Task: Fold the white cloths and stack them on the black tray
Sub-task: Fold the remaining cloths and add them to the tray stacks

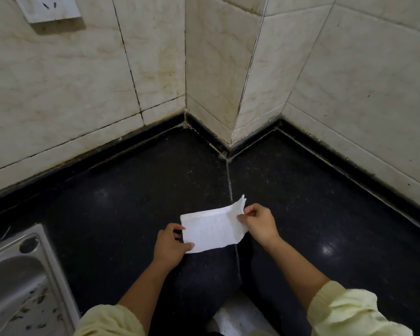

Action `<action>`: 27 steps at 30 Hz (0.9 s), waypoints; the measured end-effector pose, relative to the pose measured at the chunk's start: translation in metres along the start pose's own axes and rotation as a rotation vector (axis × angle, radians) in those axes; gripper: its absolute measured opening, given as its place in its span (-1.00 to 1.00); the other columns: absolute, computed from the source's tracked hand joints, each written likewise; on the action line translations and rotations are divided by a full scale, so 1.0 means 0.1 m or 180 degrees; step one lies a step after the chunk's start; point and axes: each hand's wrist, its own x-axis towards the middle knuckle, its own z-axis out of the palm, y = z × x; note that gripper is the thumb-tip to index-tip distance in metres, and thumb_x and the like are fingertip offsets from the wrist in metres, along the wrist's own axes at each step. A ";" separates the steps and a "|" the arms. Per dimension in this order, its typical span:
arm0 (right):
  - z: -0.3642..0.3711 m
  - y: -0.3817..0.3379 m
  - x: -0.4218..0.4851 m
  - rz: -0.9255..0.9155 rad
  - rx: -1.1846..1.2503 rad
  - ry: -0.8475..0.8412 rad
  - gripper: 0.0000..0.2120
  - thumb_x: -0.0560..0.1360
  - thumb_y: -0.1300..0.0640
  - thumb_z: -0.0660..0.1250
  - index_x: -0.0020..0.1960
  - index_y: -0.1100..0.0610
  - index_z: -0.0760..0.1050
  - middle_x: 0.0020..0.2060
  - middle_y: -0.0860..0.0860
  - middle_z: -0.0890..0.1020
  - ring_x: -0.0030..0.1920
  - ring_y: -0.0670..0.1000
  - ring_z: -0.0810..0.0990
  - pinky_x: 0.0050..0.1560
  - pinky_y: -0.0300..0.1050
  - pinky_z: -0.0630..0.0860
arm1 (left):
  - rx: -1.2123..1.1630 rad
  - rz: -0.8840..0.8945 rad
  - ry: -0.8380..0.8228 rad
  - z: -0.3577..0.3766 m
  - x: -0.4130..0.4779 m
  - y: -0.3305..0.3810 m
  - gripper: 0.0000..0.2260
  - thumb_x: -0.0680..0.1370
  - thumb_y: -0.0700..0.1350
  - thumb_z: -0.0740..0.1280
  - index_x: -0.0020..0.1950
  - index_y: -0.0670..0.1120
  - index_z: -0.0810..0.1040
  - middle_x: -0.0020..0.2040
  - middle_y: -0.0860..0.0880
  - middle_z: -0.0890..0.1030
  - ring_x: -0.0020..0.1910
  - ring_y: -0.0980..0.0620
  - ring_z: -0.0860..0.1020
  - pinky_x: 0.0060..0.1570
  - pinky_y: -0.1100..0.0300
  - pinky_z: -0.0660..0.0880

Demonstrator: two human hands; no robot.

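A white cloth [212, 230], folded into a small rectangle, is held just above the black counter [136, 190]. My left hand [171, 246] pinches its left edge between thumb and fingers. My right hand [258, 223] pinches its right edge, where the layers lift and curl up. At the bottom edge of the view, between my forearms, lies more white cloth [235, 318]; whether it sits on a tray I cannot tell. No black tray is plainly visible.
A steel sink [17, 282] with dark debris in it is set into the counter at the lower left. Tiled walls [83, 81] close the counter at the back, with a protruding corner [228, 146] in the middle. A wall socket [49, 8] is at the top left.
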 end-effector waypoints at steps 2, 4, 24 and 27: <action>0.09 -0.04 -0.06 -0.0142 -0.0027 -0.0180 -0.93 0.43 0.24 0.40 -0.17 0.15 0.51 -0.19 0.12 0.64 -0.20 0.01 0.59 -0.15 -0.08 0.55 | -0.0029 0.0011 -0.0003 -0.01 0.00 0.00 -0.57 0.33 -0.17 0.56 0.09 0.03 0.46 0.12 -0.11 0.48 -0.11 0.12 0.51 -0.23 0.30 0.43; 0.21 -0.09 -0.11 -0.0214 -0.0042 -0.0349 -0.92 0.44 0.24 0.41 -0.15 0.16 0.51 -0.24 0.10 0.61 -0.23 0.00 0.57 -0.19 -0.10 0.54 | -0.0017 0.0011 -0.0023 -0.02 0.01 0.00 -0.57 0.33 -0.16 0.57 0.09 0.03 0.46 0.11 -0.10 0.47 -0.12 0.14 0.50 -0.23 0.31 0.42; 1.12 -0.06 -0.19 -0.0138 -0.1015 -0.0917 -0.92 0.51 0.20 0.34 -0.08 0.08 0.44 -0.15 -0.02 0.58 -0.10 -0.04 0.56 -0.08 -0.20 0.49 | -0.0115 0.0189 -0.0086 -0.09 0.01 -0.08 -0.67 0.44 -0.24 0.46 0.09 0.07 0.49 0.02 -0.05 0.48 -0.11 0.06 0.58 -0.16 0.31 0.49; 1.13 -0.02 -0.20 -0.0093 -0.0962 -0.0920 -0.91 0.51 0.22 0.33 -0.04 0.08 0.45 -0.13 -0.03 0.56 -0.07 -0.05 0.54 -0.05 -0.22 0.47 | -0.0148 0.0162 -0.0094 -0.10 0.00 -0.07 -0.67 0.44 -0.24 0.46 0.09 0.07 0.49 0.03 -0.05 0.48 -0.11 0.04 0.59 -0.14 0.29 0.50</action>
